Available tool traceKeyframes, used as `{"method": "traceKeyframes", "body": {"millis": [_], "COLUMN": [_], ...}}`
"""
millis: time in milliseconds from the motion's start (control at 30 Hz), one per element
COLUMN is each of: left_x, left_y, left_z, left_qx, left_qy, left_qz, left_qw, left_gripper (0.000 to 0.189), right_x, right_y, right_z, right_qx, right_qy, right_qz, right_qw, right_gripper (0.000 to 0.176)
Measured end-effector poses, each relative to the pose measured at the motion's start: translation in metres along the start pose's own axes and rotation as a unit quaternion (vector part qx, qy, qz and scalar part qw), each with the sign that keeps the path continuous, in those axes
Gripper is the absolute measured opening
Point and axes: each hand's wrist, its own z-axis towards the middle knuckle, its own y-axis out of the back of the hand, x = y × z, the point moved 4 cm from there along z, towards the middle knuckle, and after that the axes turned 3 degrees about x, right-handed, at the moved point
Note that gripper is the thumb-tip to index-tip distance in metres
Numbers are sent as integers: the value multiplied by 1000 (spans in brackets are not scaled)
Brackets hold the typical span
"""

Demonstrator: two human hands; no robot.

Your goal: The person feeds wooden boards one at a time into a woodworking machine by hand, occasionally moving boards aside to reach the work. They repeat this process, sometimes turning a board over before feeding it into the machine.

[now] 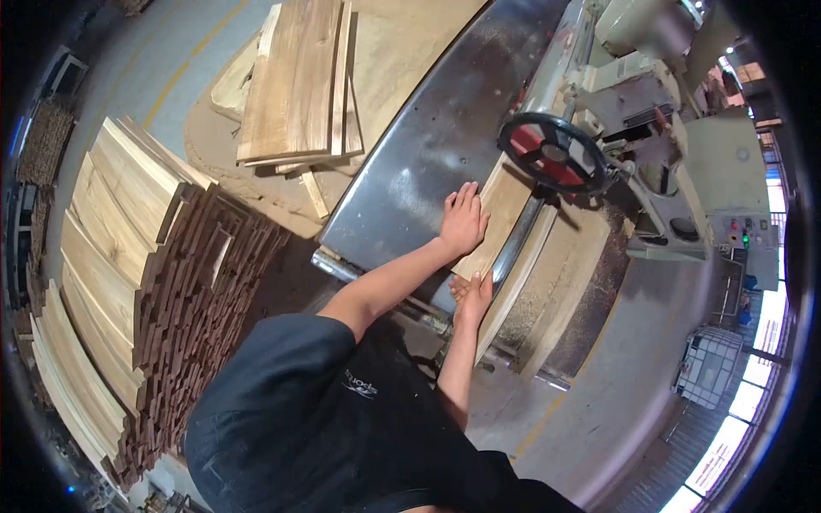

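Observation:
A wooden board (pixel 506 201) lies on the machine's metal table (pixel 428 145), its far end running in under the handwheel (pixel 554 154). My left hand (pixel 464 222) rests along the board's left side, its fingers stretched forward and lying flat. At the near end, my right hand (pixel 472 295) grips the board, the thumb against its edge and the fingers curled at its end. To the right of the board is a shiny metal rail (pixel 517 239). Whatever is under the machine's housing is hidden.
Long stacks of cut boards (pixel 120 197) stand at the left. More planks (pixel 291 85) lie beyond the table on a sawdust-covered surface (pixel 385 51). Right of the rail are wooden strips (pixel 547 282) and sawdust. A control panel (pixel 746 231) is at the far right.

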Motion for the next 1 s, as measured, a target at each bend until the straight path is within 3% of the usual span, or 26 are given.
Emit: {"method": "traceKeyframes", "body": {"millis": [67, 200, 267, 300, 367, 400, 433, 467, 500, 533, 567, 633, 667, 733, 767, 867, 933, 1000], "left_x": [0, 24, 43, 58, 99, 124, 150, 189, 233, 257, 321, 309, 317, 346, 351, 343, 320, 286], "left_y": [-9, -15, -3, 13, 73, 109, 148, 178, 198, 249, 258, 325, 331, 337, 331, 312, 298, 283], "left_z": [18, 64, 78, 81, 92, 97, 101, 109, 113, 112, 117, 106, 103, 103, 101, 84, 72, 54], "left_qx": [-45, -12, 137, 122, 3, -95, -165, -199, -293, -224, -218, -373, -366, -227, -205, -286, -271, -255], "left_qy": [-9, 9, 21, 27, -6, -40, -20, 23, 72, 127, 228, 285, 286, 416, 402, 328, 334, 330], "left_qz": [-12, -71, -156, -165, -148, -127, -122, -66, -10, 1, 40, 343, 351, 174, 172, 192, 182, 172], "left_qw": [999, 997, 978, 978, 989, 987, 978, 978, 953, 966, 948, 814, 813, 863, 875, 880, 885, 892], "left_gripper": [48, 49, 44, 36, 38, 39, 34, 34, 37, 45, 54, 66, 66, 77, 84, 87, 90, 93], "right_x": [8, 27, 37, 43, 57, 62, 67, 72, 75, 79, 86, 96, 100, 101, 103, 96, 82, 58], "right_y": [-3, -8, -9, -10, -17, -19, -21, -24, -26, -24, -27, -24, -28, -31, -37, -46, -46, -37], "right_z": [20, 57, 74, 81, 98, 107, 116, 127, 138, 145, 151, 180, 187, 206, 203, 175, 146, 116], "right_qx": [-1, -27, -4, -8, -6, -15, -27, -31, -26, -24, -53, -7, -11, -30, -34, -43, -31, -29], "right_qy": [9, 35, 55, 46, 42, 36, 30, 35, 40, 42, 47, 62, 84, 115, 123, 136, 162, 181], "right_qz": [0, -6, -6, -12, -18, -16, -13, -11, -10, -11, -25, -48, -30, -34, -58, -102, -70, -76], "right_qw": [1000, 999, 998, 999, 999, 999, 999, 999, 999, 999, 997, 997, 996, 992, 990, 984, 984, 980], "right_gripper": [65, 64, 62, 62, 62, 62, 61, 61, 61, 60, 49, 35, 25, 30, 33, 48, 62, 57]}}
